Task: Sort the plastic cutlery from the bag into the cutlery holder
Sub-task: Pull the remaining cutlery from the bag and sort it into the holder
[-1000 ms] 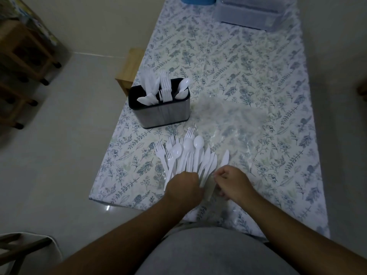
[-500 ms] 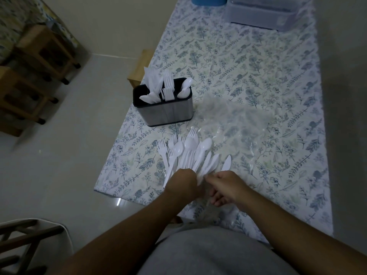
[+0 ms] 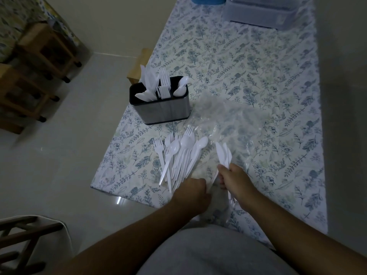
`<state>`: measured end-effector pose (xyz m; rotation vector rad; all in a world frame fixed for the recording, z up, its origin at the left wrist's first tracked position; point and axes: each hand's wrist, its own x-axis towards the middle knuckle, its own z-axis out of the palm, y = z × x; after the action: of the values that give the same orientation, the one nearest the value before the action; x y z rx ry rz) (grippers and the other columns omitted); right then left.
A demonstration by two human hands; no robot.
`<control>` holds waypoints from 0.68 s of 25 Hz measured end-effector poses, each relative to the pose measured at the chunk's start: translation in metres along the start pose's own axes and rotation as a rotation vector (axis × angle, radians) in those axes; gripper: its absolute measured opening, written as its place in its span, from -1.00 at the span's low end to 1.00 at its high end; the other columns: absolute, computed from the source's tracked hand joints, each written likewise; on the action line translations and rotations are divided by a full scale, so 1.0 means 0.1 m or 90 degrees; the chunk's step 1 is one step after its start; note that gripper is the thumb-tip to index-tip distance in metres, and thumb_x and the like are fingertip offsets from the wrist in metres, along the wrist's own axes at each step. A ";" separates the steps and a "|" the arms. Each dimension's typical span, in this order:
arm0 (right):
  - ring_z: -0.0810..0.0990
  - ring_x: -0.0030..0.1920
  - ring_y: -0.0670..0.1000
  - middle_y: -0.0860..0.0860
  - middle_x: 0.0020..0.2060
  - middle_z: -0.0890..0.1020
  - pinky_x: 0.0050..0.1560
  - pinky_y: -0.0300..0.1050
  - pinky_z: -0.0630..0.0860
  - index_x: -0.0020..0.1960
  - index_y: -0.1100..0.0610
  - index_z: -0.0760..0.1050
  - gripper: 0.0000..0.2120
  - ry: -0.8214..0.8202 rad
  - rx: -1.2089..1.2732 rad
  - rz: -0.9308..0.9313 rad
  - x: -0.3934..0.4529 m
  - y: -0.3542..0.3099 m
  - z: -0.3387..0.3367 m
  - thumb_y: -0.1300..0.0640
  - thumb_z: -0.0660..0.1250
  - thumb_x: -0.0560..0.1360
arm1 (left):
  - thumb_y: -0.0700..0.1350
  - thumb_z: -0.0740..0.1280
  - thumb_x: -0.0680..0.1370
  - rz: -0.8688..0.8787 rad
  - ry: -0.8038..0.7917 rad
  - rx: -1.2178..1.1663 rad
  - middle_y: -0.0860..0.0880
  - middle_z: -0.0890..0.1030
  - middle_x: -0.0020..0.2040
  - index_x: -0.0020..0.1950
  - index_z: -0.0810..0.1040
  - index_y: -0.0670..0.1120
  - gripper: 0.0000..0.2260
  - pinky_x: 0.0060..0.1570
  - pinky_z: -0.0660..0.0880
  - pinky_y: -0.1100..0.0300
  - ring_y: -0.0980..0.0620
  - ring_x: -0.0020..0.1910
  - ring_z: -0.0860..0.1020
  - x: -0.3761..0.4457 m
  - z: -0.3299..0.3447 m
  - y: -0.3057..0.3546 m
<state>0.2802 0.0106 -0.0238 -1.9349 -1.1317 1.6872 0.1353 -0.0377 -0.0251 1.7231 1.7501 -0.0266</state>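
The biggest risk here, I think, is that the fan of loose cutlery [image 3: 179, 155] slides off the near left corner of the table [image 3: 258, 66], because the handles already reach close to the near edge and the left hand [image 3: 190, 192] rests on their ends; a small push toward the person can send some of them over onto the floor. A second risk is a wrong sort: the knives [image 3: 223, 153] in the right hand [image 3: 235, 180] must go to the left compartment of the cutlery holder [image 3: 160, 109], where other knives already stand, and not to the middle one with forks or the right one with spoons. The holder stands near the left edge of the table, so a careless reach may also knock it. The right hand is closed around the lower part of two or three knives, the fingers curled together, and the blades rise above the fist toward the far side. The left hand is closed like a loose fist over the handle ends of the fan; I cannot tell if its fingers pinch any piece. The empty clear bag [image 3: 228, 116] lies flat beyond the fan, just right of the holder
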 end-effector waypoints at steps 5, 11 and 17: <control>0.39 -0.44 -0.03 0.06 -0.30 0.47 -0.46 -0.15 0.35 -0.01 0.06 0.42 -0.84 0.015 0.094 0.018 -0.07 0.12 0.03 -0.02 0.21 0.65 | -0.04 0.35 0.49 -0.047 0.071 -0.108 -0.02 0.62 -0.24 -0.11 0.60 -0.11 -0.86 -0.26 0.47 0.23 0.01 -0.23 0.58 0.01 -0.05 -0.07; 0.51 -0.38 -0.02 0.05 -0.31 0.62 -0.37 -0.10 0.41 -0.05 0.08 0.59 -0.85 -0.025 0.065 -0.006 -0.13 0.01 0.22 0.01 0.33 0.59 | 0.04 0.31 0.57 0.115 0.156 -0.108 -0.03 0.67 -0.12 0.09 0.62 -0.10 -0.76 -0.17 0.55 0.15 0.03 -0.18 0.62 -0.05 -0.17 -0.11; 0.41 -0.42 -0.03 0.08 -0.26 0.57 -0.40 -0.14 0.32 -0.03 0.13 0.53 -0.89 0.010 0.126 0.065 -0.14 0.02 0.23 0.10 0.29 0.60 | -0.13 0.30 0.58 0.037 0.126 0.156 -0.11 0.44 0.24 0.47 0.29 -0.09 -0.53 -0.08 0.61 0.02 -0.08 0.16 0.49 0.09 -0.12 -0.32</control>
<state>0.2594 -0.0067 -0.0209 -1.9065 -0.8376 1.7600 0.1021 -0.0281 -0.0340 2.0119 1.9022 -0.0487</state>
